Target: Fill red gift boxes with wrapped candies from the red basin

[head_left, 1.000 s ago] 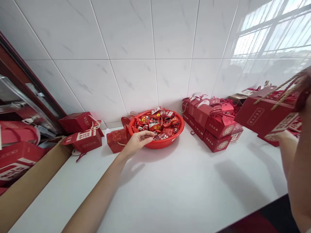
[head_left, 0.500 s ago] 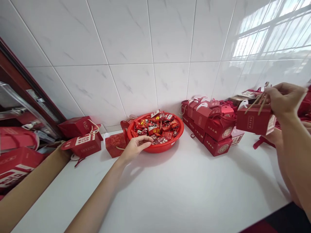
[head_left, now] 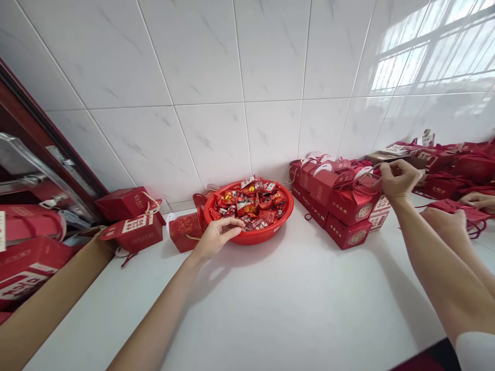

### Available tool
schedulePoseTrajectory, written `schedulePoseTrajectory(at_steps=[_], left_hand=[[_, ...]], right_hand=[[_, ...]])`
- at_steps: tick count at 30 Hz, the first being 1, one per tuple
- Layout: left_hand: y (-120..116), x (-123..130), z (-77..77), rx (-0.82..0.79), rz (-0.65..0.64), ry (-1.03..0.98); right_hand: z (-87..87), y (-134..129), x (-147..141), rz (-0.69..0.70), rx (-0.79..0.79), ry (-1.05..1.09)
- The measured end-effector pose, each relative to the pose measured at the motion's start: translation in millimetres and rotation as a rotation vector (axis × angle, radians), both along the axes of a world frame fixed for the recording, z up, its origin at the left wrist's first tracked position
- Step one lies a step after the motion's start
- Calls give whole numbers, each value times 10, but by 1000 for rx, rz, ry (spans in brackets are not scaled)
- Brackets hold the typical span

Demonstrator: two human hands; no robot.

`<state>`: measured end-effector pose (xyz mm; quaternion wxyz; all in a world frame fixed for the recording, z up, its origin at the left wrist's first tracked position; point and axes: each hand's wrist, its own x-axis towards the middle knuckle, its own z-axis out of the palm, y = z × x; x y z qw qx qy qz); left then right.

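At the front left rim of a red plastic basin (head_left: 284, 216) rests my left hand (head_left: 218, 236), its fingers loosely curved and a small gap beside the thumb; I see nothing held in it. Several red-wrapped candies (head_left: 247, 203) fill the basin. On the right, my right hand (head_left: 400, 179) pinches the cord handle of a red gift box (head_left: 381, 208). That box sits low, at the right side of a stack of red gift boxes (head_left: 346, 206), which partly hides it.
Another person's hands (head_left: 450, 219) work on a red box (head_left: 460, 207) at the right. More red boxes (head_left: 464, 165) are piled behind. At left, red boxes (head_left: 133, 232) and a cardboard carton (head_left: 58, 299) of boxes stand on the white table (head_left: 270, 309), against a tiled wall (head_left: 209, 139).
My right hand has moved left and down with the gift box, bringing it from the air to the stack's right side. My left hand stays at the basin.
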<state>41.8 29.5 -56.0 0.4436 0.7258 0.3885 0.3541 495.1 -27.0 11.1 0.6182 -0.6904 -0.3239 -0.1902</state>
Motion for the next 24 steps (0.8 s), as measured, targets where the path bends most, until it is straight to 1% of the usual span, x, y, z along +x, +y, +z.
schedulePoseTrajectory(at_steps=[3,6,8,10,12,14,15,16,17,18,20,22,23,24], left_hand=[[6,6,-14,5,0,-10],[12,11,-22,9,-1,-21],[15,10,-23,7,-5,-24],[16,9,-23,3,-7,-23],[15,9,-23,9,-5,-20],[9,13,-24,20,-6,-18],[5,17,-25,22,-9,-20],[1,21,-26,21,-13,-24],[-1,25,-28,17,-18,-29],[-1,29,-32,12,-23,-36],[6,32,-43,5,-33,-54],[21,31,-61,2,-38,-71],[28,31,-72,4,-38,-78],[34,33,-83,8,-38,-84]], right_hand=[[-35,-5,-43,-28,-74,-77],[-39,-47,-19,-1,-156,-160],[-41,-66,16,-18,-201,-188],[-34,-63,62,-98,-251,-190],[-4,-45,113,-252,-293,-142],[46,-35,144,-397,-297,-82],[75,-40,137,-433,-277,-84],[102,-54,102,-431,-243,-125],[125,-77,33,-395,-194,-203],[138,-111,-79,-322,-135,-309],[116,-208,-445,-108,-9,-522],[-6,-339,-975,206,71,-691],[-115,-415,-1277,384,105,-777],[-257,-498,-1586,574,107,-867]])
